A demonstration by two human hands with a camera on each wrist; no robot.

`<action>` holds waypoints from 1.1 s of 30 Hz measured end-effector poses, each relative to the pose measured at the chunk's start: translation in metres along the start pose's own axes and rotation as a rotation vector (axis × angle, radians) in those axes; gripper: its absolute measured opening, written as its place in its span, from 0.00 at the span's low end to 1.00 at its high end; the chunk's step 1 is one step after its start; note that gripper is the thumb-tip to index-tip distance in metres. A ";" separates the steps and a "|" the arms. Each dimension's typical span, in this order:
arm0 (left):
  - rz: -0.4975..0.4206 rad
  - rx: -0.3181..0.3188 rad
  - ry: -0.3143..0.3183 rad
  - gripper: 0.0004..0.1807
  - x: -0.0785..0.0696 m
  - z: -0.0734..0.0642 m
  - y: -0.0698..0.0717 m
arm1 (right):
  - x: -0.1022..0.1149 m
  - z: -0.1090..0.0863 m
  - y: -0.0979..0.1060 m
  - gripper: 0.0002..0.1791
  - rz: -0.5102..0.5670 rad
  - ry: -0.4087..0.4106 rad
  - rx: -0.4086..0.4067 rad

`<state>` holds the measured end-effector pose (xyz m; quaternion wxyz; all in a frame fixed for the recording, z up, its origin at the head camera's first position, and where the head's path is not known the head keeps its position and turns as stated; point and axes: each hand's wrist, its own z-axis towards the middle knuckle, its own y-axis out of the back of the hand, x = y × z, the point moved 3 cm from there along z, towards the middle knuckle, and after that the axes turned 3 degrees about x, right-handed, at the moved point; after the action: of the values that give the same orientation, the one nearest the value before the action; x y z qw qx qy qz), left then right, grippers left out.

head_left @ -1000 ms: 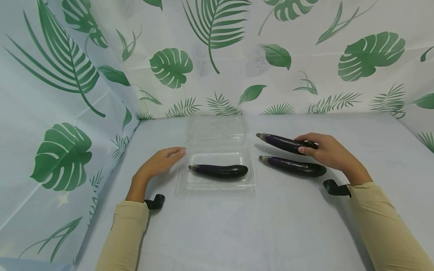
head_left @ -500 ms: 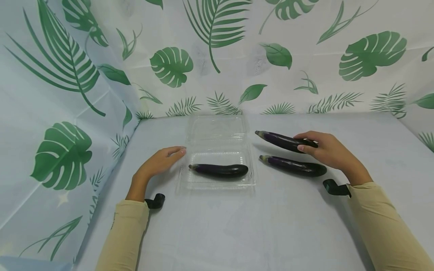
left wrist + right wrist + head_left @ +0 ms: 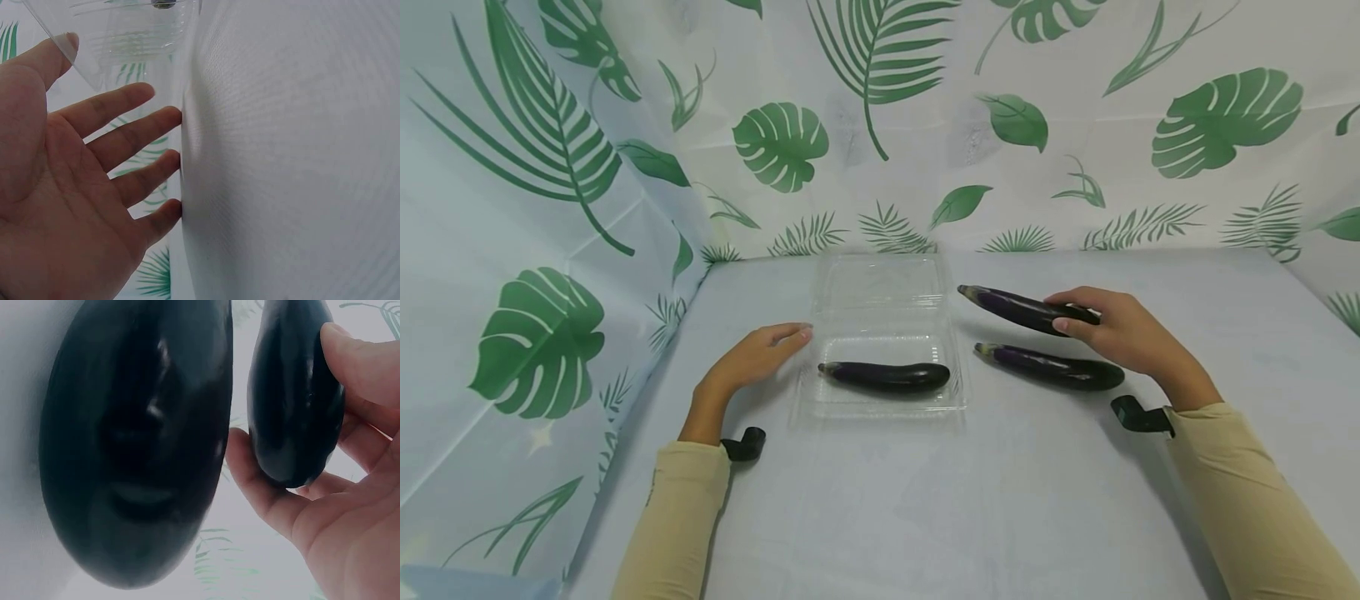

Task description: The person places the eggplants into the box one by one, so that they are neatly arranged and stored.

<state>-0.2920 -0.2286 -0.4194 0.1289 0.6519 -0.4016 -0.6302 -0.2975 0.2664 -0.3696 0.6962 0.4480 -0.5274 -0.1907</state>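
Observation:
My right hand (image 3: pixel 1108 329) grips the thick end of a dark purple eggplant (image 3: pixel 1011 307), whose stem end points left. In the right wrist view the thumb and fingers close round this held eggplant (image 3: pixel 294 406). Just in front of it a second eggplant (image 3: pixel 1052 367) lies on the table. A third eggplant (image 3: pixel 887 377) lies in the base of a clear plastic clamshell box (image 3: pixel 880 412). My left hand (image 3: pixel 758 360) is at the box's left edge with nothing in it. Its fingers are spread in the left wrist view, fingertips at the table, thumb near the clear plastic (image 3: pixel 134 44).
The box's lid (image 3: pixel 880 282) lies folded back toward the rear wall. White sheets with green leaf prints form the back wall (image 3: pixel 910 142) and left wall (image 3: pixel 445 333). A pale cloth covers the table (image 3: pixel 925 517). Each wrist bears a small black camera.
My right hand has lifted its eggplant slightly and shifted it a little left and back. The left hand, the box and the other eggplants stay in place.

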 end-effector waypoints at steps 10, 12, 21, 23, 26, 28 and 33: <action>-0.005 -0.003 0.017 0.38 0.003 0.002 -0.002 | 0.011 0.001 -0.003 0.22 -0.001 0.036 -0.013; -0.005 -0.003 0.018 0.38 0.003 0.002 -0.002 | 0.013 0.001 -0.004 0.22 -0.001 0.043 -0.015; 0.001 0.000 0.024 0.39 0.002 0.003 -0.001 | 0.019 0.002 -0.007 0.22 0.000 0.047 -0.019; 0.002 0.000 0.027 0.39 0.002 0.003 -0.001 | 0.021 0.003 -0.008 0.23 -0.003 0.045 -0.016; 0.002 -0.001 0.032 0.39 0.003 0.003 -0.001 | 0.023 0.005 -0.010 0.23 -0.007 0.046 -0.014; 0.004 -0.002 0.032 0.39 0.004 0.003 0.000 | 0.024 0.006 -0.011 0.22 -0.007 0.052 -0.016; 0.003 -0.006 0.025 0.39 0.005 0.004 -0.001 | 0.028 0.007 -0.014 0.22 -0.005 0.081 -0.028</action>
<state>-0.2957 -0.2299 -0.4241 0.1369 0.6589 -0.3991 -0.6228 -0.2907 0.2356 -0.3654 0.7226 0.4470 -0.4950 -0.1815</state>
